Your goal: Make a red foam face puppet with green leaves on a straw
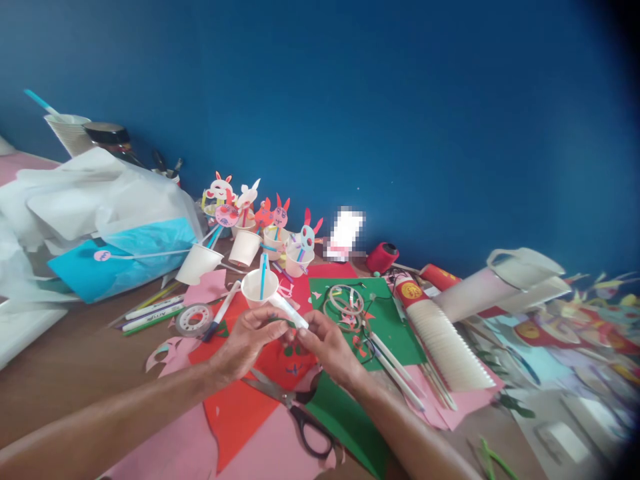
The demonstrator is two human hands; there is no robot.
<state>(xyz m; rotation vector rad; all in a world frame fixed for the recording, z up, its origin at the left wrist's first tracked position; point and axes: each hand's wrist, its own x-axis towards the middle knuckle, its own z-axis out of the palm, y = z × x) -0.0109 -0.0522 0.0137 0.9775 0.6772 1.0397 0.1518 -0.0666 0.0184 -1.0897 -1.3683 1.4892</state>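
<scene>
My left hand (pixel 249 341) and my right hand (pixel 327 344) meet above the red paper sheet (pixel 235 407). Between their fingers is a small white stick-shaped object (pixel 289 311), perhaps a glue stick or marker; the left fingers pinch something small at its lower end. Just behind it stands a white paper cup (pixel 260 287) with a blue straw in it. Black-handled scissors (pixel 295 407) lie on the paper under my wrists.
Finished bunny-face cups (pixel 265 233) stand at the back. A tape roll (pixel 194 319), markers (pixel 153 312), a stack of paper cups (pixel 445 340), green paper (pixel 390 320), a red thread spool (pixel 383 257) and plastic bags (pixel 100 220) crowd the table.
</scene>
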